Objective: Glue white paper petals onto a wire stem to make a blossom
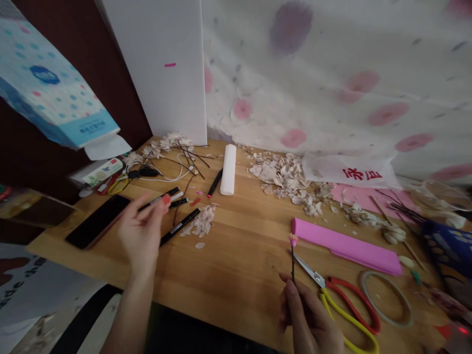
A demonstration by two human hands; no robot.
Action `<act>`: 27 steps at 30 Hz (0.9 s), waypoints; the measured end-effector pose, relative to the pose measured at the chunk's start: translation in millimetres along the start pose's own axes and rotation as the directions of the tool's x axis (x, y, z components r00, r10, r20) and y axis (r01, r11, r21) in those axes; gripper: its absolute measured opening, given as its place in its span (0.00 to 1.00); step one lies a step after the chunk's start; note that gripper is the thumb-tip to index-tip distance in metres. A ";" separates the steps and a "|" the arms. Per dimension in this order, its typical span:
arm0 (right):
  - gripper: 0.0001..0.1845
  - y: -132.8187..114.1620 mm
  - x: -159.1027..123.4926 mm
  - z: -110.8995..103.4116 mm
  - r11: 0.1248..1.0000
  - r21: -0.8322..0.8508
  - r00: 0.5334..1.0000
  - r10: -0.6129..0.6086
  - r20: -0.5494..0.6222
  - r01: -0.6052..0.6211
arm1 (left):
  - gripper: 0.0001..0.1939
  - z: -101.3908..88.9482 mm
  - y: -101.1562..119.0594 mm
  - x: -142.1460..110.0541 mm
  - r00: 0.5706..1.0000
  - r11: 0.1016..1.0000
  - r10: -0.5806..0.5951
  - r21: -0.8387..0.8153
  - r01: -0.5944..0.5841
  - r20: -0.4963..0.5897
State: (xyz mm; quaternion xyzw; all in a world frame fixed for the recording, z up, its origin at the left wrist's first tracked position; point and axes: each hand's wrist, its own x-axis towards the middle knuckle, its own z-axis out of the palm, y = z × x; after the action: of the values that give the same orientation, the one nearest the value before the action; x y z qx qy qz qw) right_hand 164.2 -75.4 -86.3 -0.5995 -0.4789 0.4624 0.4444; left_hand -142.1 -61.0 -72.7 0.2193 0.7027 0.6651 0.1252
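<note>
My left hand (142, 233) hovers over the wooden table (239, 236) with its fingers pinched on a black pen (157, 200) that has a white tip. My right hand (311, 319) is closed near the front edge around a thin dark wire stem (292, 260) held upright, topped by a small pink bud (293, 240). Scissors (342, 300) with red and yellow handles lie just right of that hand. A folded roll of pink crepe paper (346, 246) lies beyond them.
A black phone (98, 221) lies at the left edge, with more black pens (180, 226) nearby. A white paper roll (228, 169), piles of pale petal scraps (287, 179), wire stems, a tape ring (387, 297) and a tissue box (47, 83) surround the work area.
</note>
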 end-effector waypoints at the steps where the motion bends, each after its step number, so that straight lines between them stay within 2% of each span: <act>1: 0.28 0.1 -2.8 2.4 1.000 0.006 1.000 0.017 -0.021 -0.017 | 0.20 7.0 -10.5 8.3 0.999 1.000 -0.017 0.022 0.017 0.037; 3: 0.29 0.2 -8.0 7.8 0.999 0.010 0.996 0.053 -0.069 -0.052 | 0.16 14.3 -30.7 19.7 0.994 0.997 -0.052 0.060 0.046 0.100; 5: 0.29 -0.3 -11.1 12.5 0.998 -0.004 0.995 0.062 -0.080 -0.062 | 0.14 13.6 -45.3 24.0 0.991 0.995 -0.053 0.089 0.042 0.123; 8: 0.28 -3.1 -11.5 17.4 0.999 -0.025 0.998 0.034 -0.052 -0.036 | 0.13 6.2 -52.0 23.0 0.989 0.992 -0.033 0.127 0.014 0.147; 12: 0.26 -6.3 -9.0 20.4 0.999 -0.017 0.999 0.034 -0.019 -0.035 | 0.13 0.8 -43.6 20.6 0.990 0.982 -0.004 0.188 -0.023 0.143; 18: 0.26 -7.6 -8.2 20.3 0.998 0.026 0.999 0.051 -0.001 -0.051 | 0.12 5.6 -22.4 11.7 0.998 0.967 0.013 0.253 -0.027 0.058; 20: 0.26 -10.1 -9.5 21.2 0.993 0.061 0.994 0.103 0.023 -0.104 | 0.15 13.0 -10.5 -2.1 0.995 0.978 -0.025 0.208 0.005 0.094; 21: 0.27 -11.7 -10.4 22.0 0.986 0.086 0.990 0.137 0.045 -0.141 | 0.16 18.4 -3.3 -12.3 0.987 0.985 -0.058 0.168 0.032 0.151; 23: 0.28 -14.9 -12.9 23.6 0.965 0.150 0.973 0.202 0.107 -0.217 | 0.16 31.6 12.1 -38.2 0.926 0.988 -0.140 0.105 0.110 0.350; 25: 0.28 -17.7 -15.9 24.5 0.934 0.215 0.952 0.248 0.181 -0.284 | 0.17 45.8 26.8 -66.7 0.807 0.979 -0.195 0.065 0.192 0.558; 26: 0.28 -18.7 -17.6 24.5 0.919 0.244 0.941 0.260 0.215 -0.310 | 0.16 52.1 33.0 -79.8 0.733 0.970 -0.205 0.034 0.241 0.649; 27: 0.28 -19.5 -19.4 24.2 0.904 0.273 0.933 0.267 0.243 -0.329 | 0.17 57.6 38.0 -91.1 0.571 0.926 -0.233 -0.001 0.378 0.787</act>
State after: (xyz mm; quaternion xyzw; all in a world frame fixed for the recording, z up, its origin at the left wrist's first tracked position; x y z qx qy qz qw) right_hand 135.1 -89.5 -69.1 -0.5395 -0.3451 0.6520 0.4060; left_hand -30.2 -52.8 -50.4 0.3469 0.5479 0.5306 0.5458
